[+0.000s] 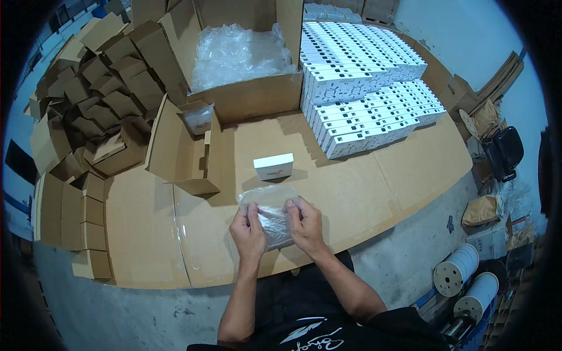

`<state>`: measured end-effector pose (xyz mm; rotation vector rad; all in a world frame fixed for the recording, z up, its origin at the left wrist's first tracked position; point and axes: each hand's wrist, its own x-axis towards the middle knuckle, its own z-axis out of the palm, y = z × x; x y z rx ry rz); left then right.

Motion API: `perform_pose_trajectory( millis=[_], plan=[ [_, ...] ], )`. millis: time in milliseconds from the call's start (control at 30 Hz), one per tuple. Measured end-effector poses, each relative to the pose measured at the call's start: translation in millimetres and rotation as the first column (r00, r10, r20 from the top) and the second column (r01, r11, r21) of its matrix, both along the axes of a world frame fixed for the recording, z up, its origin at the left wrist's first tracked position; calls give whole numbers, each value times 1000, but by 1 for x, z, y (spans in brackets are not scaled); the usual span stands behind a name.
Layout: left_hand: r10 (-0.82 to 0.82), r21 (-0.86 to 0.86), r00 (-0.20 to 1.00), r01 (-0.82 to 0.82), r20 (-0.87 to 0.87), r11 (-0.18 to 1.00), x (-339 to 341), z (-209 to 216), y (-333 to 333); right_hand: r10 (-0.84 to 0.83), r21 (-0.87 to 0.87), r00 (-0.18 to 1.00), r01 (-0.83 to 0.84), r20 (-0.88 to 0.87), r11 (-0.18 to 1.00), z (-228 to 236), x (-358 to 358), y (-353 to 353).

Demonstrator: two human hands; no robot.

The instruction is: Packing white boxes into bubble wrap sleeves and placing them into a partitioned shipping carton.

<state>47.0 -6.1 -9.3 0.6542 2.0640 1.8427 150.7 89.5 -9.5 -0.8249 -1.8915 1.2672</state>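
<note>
A clear plastic bag (275,225) is stretched between my two hands above the near edge of the cardboard-covered table. My left hand (248,231) pinches its left side, thumb on top. On the opposite side, my right hand (305,224) grips the bag the same way. Whether anything lies inside the bag I cannot tell. Just beyond it stands a small white box (273,167) with printing on its front. To the left of that box is an open cardboard carton (196,185), with a bagged item (199,120) at its far end.
A large open carton (252,93) full of clear plastic bags (240,55) stands at the back. White boxes (345,88) are stacked in rows at the back right. Many open brown cartons (111,88) pile up on the left. Cable spools (456,269) sit on the right.
</note>
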Motion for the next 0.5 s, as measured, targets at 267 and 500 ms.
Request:
perform_pose_trajectory(
  millis=[267, 500],
  plan=[
    [-58, -25, 996, 59, 65, 998, -6, -1, -9, 57, -386, 956, -170, -287, 907, 23, -4, 16],
    [-84, 103, 996, 82, 13, 991, -9, -9, -9, -127, -276, 951, 46, -281, 960, 27, 7, 54]
  ],
)
